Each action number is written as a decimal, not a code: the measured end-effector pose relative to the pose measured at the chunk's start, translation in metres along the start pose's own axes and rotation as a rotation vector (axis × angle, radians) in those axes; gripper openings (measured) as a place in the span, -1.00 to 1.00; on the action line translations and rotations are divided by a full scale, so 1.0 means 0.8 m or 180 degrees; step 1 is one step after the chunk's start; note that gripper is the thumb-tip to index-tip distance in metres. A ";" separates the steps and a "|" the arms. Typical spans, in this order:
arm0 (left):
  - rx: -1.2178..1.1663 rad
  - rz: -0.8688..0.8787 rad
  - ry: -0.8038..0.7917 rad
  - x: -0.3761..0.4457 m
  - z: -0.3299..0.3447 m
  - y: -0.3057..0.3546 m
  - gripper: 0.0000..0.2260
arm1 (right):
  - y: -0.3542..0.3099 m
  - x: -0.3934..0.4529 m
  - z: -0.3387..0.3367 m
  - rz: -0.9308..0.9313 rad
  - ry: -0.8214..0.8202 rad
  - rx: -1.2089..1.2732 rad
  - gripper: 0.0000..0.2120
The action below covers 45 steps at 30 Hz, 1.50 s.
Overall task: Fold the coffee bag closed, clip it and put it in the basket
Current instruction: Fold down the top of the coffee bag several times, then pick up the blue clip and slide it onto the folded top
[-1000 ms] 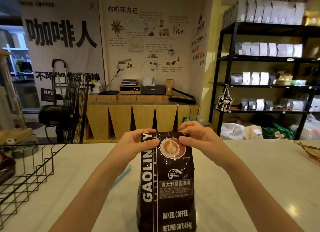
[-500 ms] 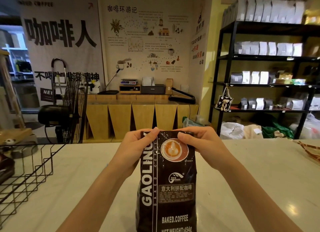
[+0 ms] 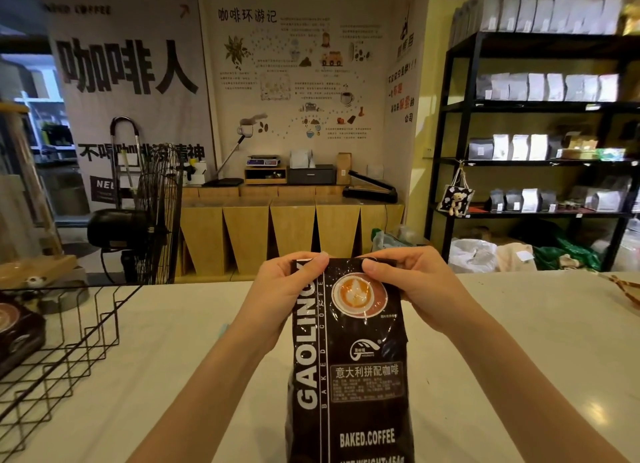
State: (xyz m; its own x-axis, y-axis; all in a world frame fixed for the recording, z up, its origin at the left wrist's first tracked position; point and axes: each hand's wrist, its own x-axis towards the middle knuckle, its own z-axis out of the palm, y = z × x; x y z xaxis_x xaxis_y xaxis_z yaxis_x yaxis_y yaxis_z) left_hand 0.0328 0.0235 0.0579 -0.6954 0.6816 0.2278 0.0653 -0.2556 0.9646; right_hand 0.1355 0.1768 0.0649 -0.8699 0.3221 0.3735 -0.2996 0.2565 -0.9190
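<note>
A tall black coffee bag [image 3: 349, 365] with white lettering and a latte picture stands upright on the white counter in front of me. My left hand [image 3: 280, 293] pinches its top left corner, thumb on the front. My right hand [image 3: 415, 286] grips the top right corner the same way. The top edge looks folded over toward the back. A black wire basket [image 3: 62, 345] stands at the left edge of the counter. A pale blue object [image 3: 221, 328], perhaps the clip, peeks out behind my left forearm.
Another dark coffee bag [image 3: 17, 334] lies inside the basket. A brown strap [image 3: 623, 286] lies at the counter's far right. Beyond the counter are a black floor fan [image 3: 152, 220], a wooden bench and black shelves [image 3: 540, 165] of bags.
My thumbs have slid inward along the bag's top edge, and the top sits a little lower and flatter than a second ago. The bag stays upright in place.
</note>
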 end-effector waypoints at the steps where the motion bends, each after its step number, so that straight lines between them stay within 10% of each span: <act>1: 0.0045 0.0019 0.0067 0.000 0.001 -0.001 -0.92 | 0.001 0.000 0.000 0.0018 0.0008 -0.0023 -0.80; 8: 0.0132 0.0320 0.0982 -0.003 0.013 -0.020 -0.82 | 0.008 -0.001 0.004 0.0193 0.0187 0.0022 -0.90; 24: 0.0184 0.0333 0.0792 -0.005 0.009 -0.020 -0.64 | 0.013 -0.002 0.017 0.0143 0.0499 0.0267 -0.94; 29: 0.0928 -0.0155 0.0401 0.003 -0.012 0.005 -0.59 | 0.016 0.000 0.015 0.0167 0.0550 0.0198 -0.95; 36: 0.4910 -0.1216 -0.0317 -0.002 -0.105 -0.001 -0.66 | 0.023 0.003 0.016 0.0292 0.0667 0.0195 -0.96; 45: 0.5243 -0.2060 -0.0513 0.017 -0.155 -0.076 -0.63 | 0.030 0.004 0.016 0.0349 0.0742 0.0166 -0.96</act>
State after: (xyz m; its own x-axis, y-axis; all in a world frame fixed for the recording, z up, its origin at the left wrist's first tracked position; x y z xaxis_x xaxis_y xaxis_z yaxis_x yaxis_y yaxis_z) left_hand -0.0694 -0.0370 -0.0143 -0.8349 0.4648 -0.2948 0.4874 0.8731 -0.0036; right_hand 0.1206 0.1723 0.0423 -0.7864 0.5482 0.2847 -0.2335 0.1629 -0.9586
